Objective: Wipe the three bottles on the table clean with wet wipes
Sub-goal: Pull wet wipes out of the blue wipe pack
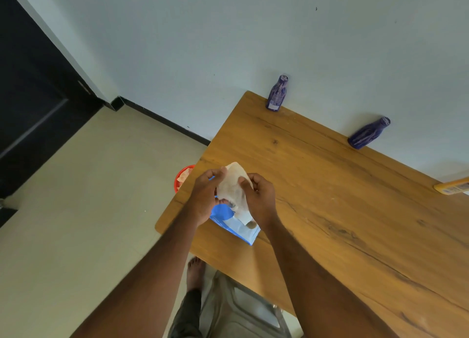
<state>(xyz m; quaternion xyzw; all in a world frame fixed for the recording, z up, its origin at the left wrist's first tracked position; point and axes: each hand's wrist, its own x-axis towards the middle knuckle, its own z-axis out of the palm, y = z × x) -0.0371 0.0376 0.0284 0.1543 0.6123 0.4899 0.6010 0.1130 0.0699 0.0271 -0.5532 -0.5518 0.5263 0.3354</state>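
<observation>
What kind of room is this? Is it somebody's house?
Probably a room in a home, though it is hard to be sure. There is a wooden table against a plain pale wall, a tiled floor, and a dark door at one side.

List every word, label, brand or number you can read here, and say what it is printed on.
No text is legible.
Left blue bottle: pale label near the base, too blurred to read.
Right blue bottle: pale markings, unreadable.
Yellow bottle: label with print, too small to read.
Blue wipes pack: no readable print, mostly hidden by the hands.
</observation>
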